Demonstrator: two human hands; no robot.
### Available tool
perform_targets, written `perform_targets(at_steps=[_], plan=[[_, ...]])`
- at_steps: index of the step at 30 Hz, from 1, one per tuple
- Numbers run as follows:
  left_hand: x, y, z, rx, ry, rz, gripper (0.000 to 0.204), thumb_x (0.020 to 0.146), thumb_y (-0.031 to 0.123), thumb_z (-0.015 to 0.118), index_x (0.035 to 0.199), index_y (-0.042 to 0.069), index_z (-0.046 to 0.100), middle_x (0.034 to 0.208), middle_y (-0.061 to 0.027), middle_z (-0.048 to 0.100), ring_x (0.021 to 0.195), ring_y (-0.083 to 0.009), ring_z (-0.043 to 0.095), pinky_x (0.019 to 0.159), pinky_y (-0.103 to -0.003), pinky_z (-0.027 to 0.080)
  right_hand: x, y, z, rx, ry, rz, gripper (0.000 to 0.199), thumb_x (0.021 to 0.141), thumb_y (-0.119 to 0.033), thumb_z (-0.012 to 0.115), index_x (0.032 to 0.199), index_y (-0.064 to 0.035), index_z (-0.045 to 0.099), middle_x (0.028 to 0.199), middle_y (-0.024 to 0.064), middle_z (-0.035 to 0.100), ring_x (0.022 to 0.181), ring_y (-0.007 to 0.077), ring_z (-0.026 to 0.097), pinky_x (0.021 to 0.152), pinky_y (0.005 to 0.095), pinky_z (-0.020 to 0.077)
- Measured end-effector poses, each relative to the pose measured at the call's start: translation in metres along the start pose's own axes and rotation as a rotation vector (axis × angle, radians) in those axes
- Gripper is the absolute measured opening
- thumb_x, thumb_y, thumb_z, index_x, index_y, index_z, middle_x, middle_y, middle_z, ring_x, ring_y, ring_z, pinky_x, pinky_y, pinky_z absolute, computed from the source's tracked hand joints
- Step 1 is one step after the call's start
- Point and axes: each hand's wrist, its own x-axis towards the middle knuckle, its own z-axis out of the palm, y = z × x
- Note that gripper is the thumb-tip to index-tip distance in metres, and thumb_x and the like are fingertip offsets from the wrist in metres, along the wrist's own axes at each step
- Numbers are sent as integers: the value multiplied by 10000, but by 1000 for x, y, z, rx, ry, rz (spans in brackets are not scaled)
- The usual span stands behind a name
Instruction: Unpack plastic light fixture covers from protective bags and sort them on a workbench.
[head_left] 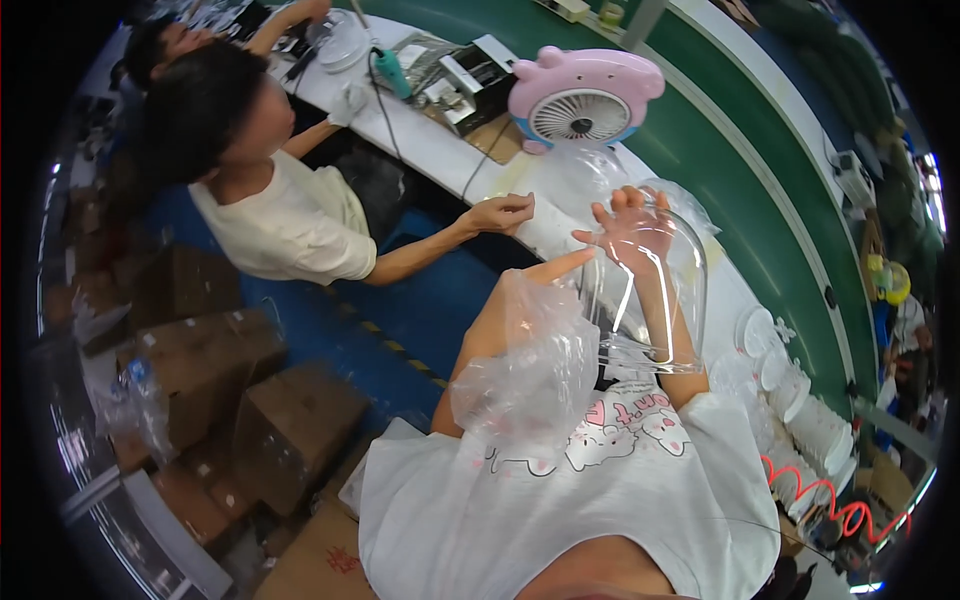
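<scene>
A clear dome-shaped cover (690,290) is in front of my chest, its rounded end away from me and its rim toward me. My right hand (637,232) shows through the clear wall with fingers spread; whether it is inside or behind the cover I cannot tell. From the left, my left hand (558,268) reaches to the cover's side with one finger stretched out. A crumpled clear plastic bag (530,375) hangs from this hand over my forearm, and hides the other fingers.
A pink animal-shaped fan (585,95) stands on the white bench (545,235), near more clear plastic. At left sits a co-worker (290,215), one hand extended near the bench edge. Cardboard boxes (205,375) crowd the lower left. White round parts (800,400) are stacked at right.
</scene>
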Motion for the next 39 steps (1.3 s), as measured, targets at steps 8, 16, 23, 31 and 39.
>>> perform_targets(at_steps=[8, 16, 23, 31, 39], plan=[[-19, -3, 2, -52, 123, -44, 458, 655, 39, 585, 1108, 48, 523, 719, -35, 506, 587, -112, 468, 544, -194, 392, -7, 7, -8, 122, 25, 40, 335, 838, -420, 390, 917, -140, 556, 1124, 74, 536, 1150, 314, 391, 916, 654, 180], [-29, -6, 16, -142, 188, -90, 441, 668, 48, 585, 1104, 43, 523, 744, -34, 518, 609, -106, 476, 559, -190, 395, -1, 5, 1, 102, 26, 70, 350, 856, -379, 388, 993, -86, 522, 1239, 83, 439, 1223, 293, 284, 977, 601, 81], [-35, -9, 31, -235, 215, -137, 425, 679, 56, 586, 1100, 39, 524, 767, -33, 528, 629, -102, 482, 572, -187, 398, 18, 13, 14, 68, 66, 69, 343, 831, -343, 454, 1030, -80, 550, 1231, 77, 445, 1216, 280, 291, 973, 588, 136], [-35, -16, 42, -359, 235, -209, 409, 692, 66, 586, 1095, 34, 524, 792, -32, 539, 651, -96, 489, 586, -184, 402, 41, 37, 40, -35, 131, -32, 448, 832, -388, 448, 1118, -43, 457, 1222, 102, 434, 1173, 267, 360, 969, 481, 273], [-36, -7, 48, -230, 261, -217, 374, 708, 25, 546, 1082, 30, 532, 801, -15, 534, 656, -80, 473, 596, -176, 391, 43, 36, 73, -530, 320, 148, 480, 873, -389, 366, 1179, -23, 416, 1186, 124, 457, 1110, 259, 426, 917, 353, 335]])
